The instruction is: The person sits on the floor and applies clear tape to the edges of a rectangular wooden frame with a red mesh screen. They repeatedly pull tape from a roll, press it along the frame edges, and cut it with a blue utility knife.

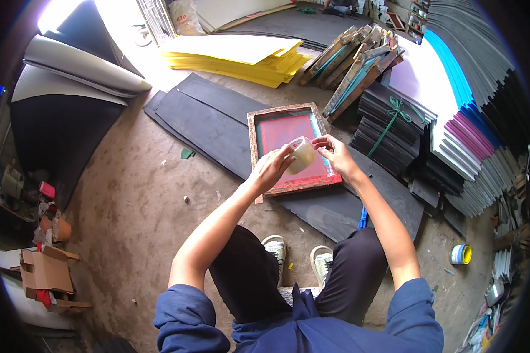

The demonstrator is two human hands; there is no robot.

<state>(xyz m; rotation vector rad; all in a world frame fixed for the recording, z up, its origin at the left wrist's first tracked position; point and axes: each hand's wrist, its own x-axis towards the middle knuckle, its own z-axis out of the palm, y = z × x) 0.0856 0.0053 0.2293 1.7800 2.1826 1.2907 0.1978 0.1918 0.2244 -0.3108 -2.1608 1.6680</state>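
Note:
A roll of clear packing tape point(302, 157) is held up over a wooden-framed printing screen point(294, 187). My left hand point(271, 169) grips the roll from its left side, fingers wrapped over the rim. At the roll's right edge, my right hand point(334, 154) has thumb and fingertips pinched together, apparently on the tape's end, though the strip itself is hard to make out. The screen has a worn, red-stained frame and a reddish mesh with blue-white smears along its right side. It lies on black foam sheets point(218, 126) spread over the floor.
Yellow sheets point(235, 65) are stacked beyond the black ones. Several wooden frames point(359, 67) lean together at the back right, beside tied black sheets point(386, 120). A blue-and-yellow can point(461, 254) stands on the floor at right. A cardboard box point(46, 270) sits at left.

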